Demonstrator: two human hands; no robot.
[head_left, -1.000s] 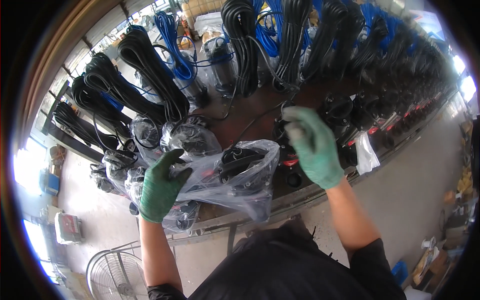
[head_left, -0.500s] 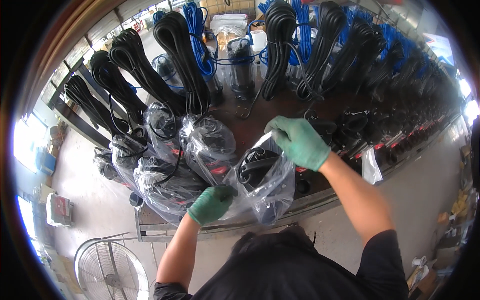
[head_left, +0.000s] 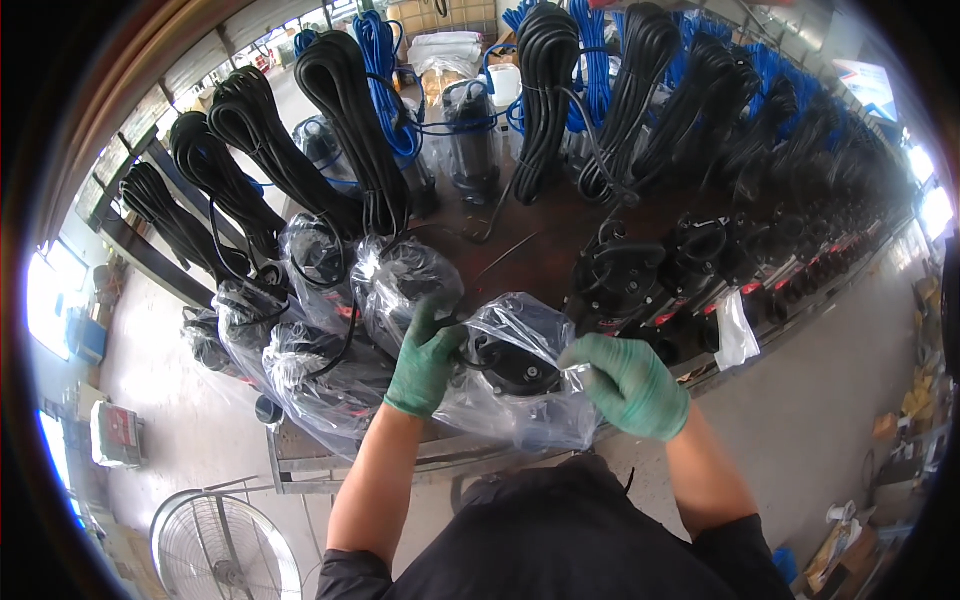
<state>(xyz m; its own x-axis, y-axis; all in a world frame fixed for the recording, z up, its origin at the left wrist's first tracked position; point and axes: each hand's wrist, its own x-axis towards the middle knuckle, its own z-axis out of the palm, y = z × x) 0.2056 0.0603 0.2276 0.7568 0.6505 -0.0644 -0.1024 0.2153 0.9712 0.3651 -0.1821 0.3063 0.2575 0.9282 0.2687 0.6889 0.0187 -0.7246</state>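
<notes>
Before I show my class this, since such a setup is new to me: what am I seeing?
No machine: a fisheye camera on a person's head looks down at their green-gloved left hand and right hand, bending straight edges. On the dark table are black devices, some in clear plastic at left, with coiled black cables and blue cables behind. The right hand pinches a clear bag partly around one device; the left hand is at its other side, grip unclear.
</notes>
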